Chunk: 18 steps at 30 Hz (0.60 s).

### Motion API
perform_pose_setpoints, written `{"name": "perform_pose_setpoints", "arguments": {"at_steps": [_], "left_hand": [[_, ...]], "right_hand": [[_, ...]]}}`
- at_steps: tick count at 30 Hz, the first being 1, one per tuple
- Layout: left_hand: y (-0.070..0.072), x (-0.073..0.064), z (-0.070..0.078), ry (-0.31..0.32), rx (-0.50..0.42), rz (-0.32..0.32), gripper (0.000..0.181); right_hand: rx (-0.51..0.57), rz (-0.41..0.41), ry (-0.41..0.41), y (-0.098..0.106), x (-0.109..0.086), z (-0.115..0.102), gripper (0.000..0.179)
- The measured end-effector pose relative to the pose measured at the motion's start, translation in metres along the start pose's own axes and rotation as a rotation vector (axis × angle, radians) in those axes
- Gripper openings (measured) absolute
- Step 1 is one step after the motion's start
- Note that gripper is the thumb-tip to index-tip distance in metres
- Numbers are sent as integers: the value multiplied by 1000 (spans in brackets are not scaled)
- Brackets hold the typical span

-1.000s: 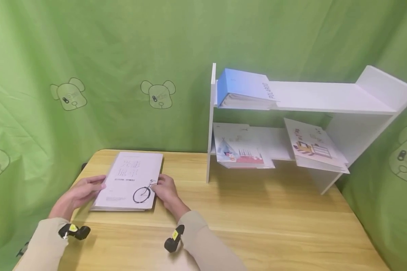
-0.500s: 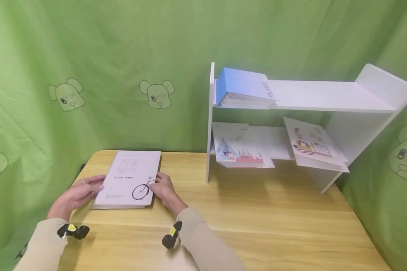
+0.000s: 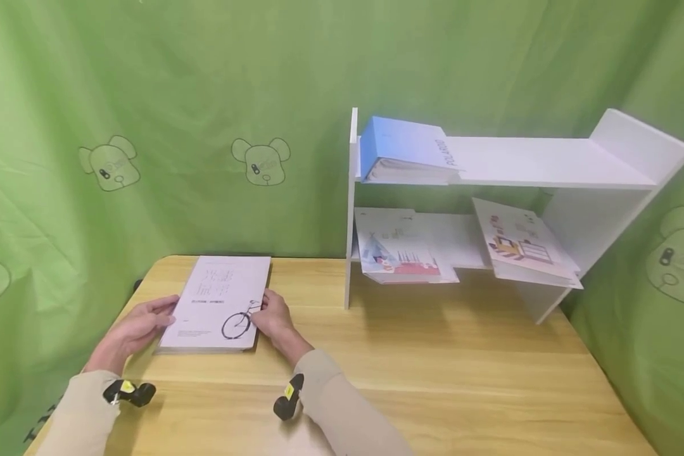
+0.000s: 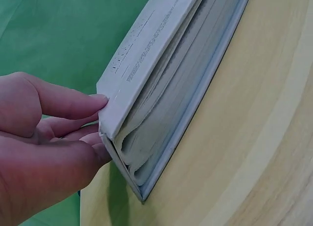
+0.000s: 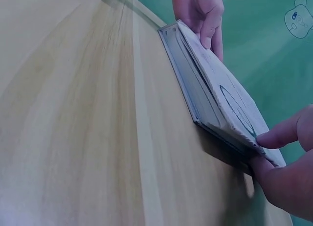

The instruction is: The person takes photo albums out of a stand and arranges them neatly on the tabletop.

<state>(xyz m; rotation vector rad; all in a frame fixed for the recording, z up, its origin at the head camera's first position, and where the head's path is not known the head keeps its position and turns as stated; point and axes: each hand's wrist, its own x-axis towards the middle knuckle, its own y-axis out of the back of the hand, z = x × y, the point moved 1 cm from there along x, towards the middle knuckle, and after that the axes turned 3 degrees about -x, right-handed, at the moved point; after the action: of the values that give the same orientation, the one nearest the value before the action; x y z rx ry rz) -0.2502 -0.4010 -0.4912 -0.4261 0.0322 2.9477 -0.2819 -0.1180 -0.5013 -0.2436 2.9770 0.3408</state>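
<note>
Holding white book (image 3: pixel 211 316), left grip (image 3: pixel 140 327), right grip (image 3: pixel 277 322) (placement barely changed)

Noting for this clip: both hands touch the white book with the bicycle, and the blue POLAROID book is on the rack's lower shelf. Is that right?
Wrong level: the head view shows the blue POLAROID book on the upper shelf. The rest is right: the left hand and right hand both touch the white book.
</note>
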Motion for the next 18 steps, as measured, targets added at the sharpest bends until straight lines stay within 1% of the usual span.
{"name": "perform_pose_setpoints", "arguments": {"at_steps": [3, 5, 8, 11, 14, 17, 18], "left_hand": [[1, -2, -2, -2, -21, 27, 76], [-2, 1, -1, -7, -29, 35, 76], [-4, 2, 0, -5, -15, 53, 76], [-6, 1, -1, 3, 33, 89, 75], [-9, -2, 0, 23, 75, 146, 71], [-15, -6, 5, 33, 104, 211, 67], [-19, -8, 8, 35, 137, 238, 65]], "right_hand": [[-63, 21, 11, -2, 1, 0, 77], [-82, 30, 15, 0, 1, -1, 78], [-73, 31, 12, 3, 0, 0, 77], [-40, 22, 22, 7, -2, 3, 73], [-5, -14, 43, 13, -5, 8, 67], [-7, -62, 71, 18, -8, 11, 61], [-21, -73, 78, 20, -9, 11, 60]]}}
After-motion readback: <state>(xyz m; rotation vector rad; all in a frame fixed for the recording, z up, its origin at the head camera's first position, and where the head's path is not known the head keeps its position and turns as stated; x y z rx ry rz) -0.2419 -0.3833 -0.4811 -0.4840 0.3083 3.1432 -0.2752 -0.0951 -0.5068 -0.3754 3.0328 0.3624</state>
